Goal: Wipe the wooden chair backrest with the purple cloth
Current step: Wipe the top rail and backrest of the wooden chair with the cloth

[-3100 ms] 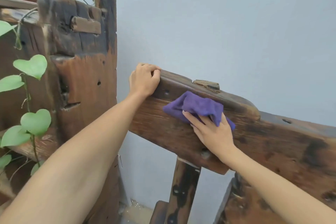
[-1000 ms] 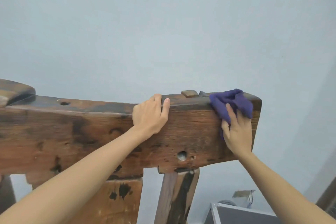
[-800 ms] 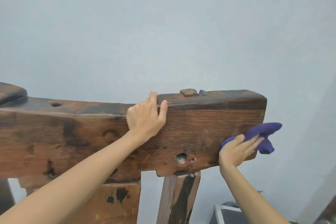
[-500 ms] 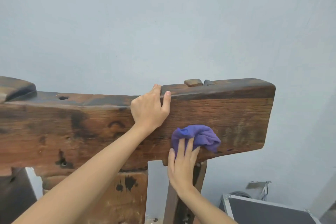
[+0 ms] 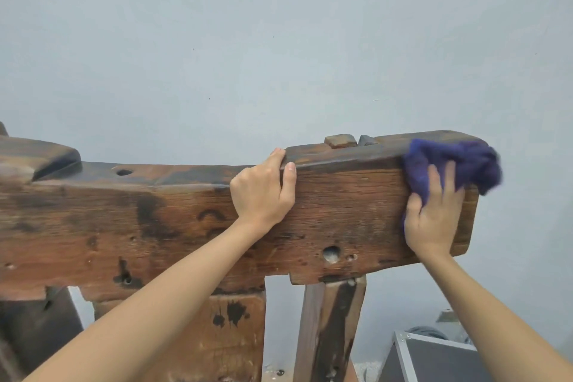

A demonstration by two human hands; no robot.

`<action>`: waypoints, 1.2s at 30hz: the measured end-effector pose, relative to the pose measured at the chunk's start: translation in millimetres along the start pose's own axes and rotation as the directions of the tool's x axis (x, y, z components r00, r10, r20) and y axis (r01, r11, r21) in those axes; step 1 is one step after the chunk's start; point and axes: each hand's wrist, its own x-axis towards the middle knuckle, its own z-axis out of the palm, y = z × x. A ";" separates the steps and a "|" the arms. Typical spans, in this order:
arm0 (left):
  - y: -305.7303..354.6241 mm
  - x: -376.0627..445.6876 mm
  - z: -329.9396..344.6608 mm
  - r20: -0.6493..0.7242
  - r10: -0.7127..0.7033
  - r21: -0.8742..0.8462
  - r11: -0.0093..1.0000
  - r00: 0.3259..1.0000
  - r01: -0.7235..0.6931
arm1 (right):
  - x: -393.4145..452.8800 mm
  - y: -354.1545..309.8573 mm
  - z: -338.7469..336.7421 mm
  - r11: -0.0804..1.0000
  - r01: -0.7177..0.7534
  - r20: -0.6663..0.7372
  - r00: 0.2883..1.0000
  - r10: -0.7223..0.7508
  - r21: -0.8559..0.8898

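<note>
The wooden chair backrest (image 5: 341,214) is a thick, dark-stained plank running across the view, with holes and a small peg on top. My left hand (image 5: 263,192) grips its top edge near the middle, fingers over the top and thumb on the front face. My right hand (image 5: 434,217) presses the purple cloth (image 5: 465,161) against the front face at the plank's right end, fingers laid flat on it. The cloth bunches up over the top right corner and past the end of the plank.
A dark wooden post (image 5: 328,329) and a wider wooden panel (image 5: 223,335) stand below the backrest. A grey case with a metal edge (image 5: 434,360) sits on the floor at lower right. A plain grey wall (image 5: 279,40) is close behind.
My right hand has carried the cloth from the lower middle of the front face up to the right end's top corner. My left hand has kept its grip on the top edge.
</note>
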 end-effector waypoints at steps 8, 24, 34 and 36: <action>1.5 -3.4 0.8 -0.007 0.007 0.047 0.999 1.000 -0.007 | -98.4 -137.3 31.8 0.754 -0.617 0.055 0.781 0.622 0.224; -59.4 -155.6 -62.4 0.453 0.313 -0.586 0.810 0.835 0.014 | -206.4 -233.8 -111.0 0.260 -0.912 0.882 0.385 0.272 0.318; -60.1 -256.0 -123.6 0.727 0.646 -0.567 0.370 0.234 0.736 | -252.6 -262.9 -221.0 0.078 -0.984 0.885 0.178 0.431 0.160; -50.2 -271.2 -134.9 0.675 0.705 -0.580 0.323 0.218 0.748 | -263.5 -264.6 -248.5 0.007 -0.979 0.844 0.180 0.506 0.204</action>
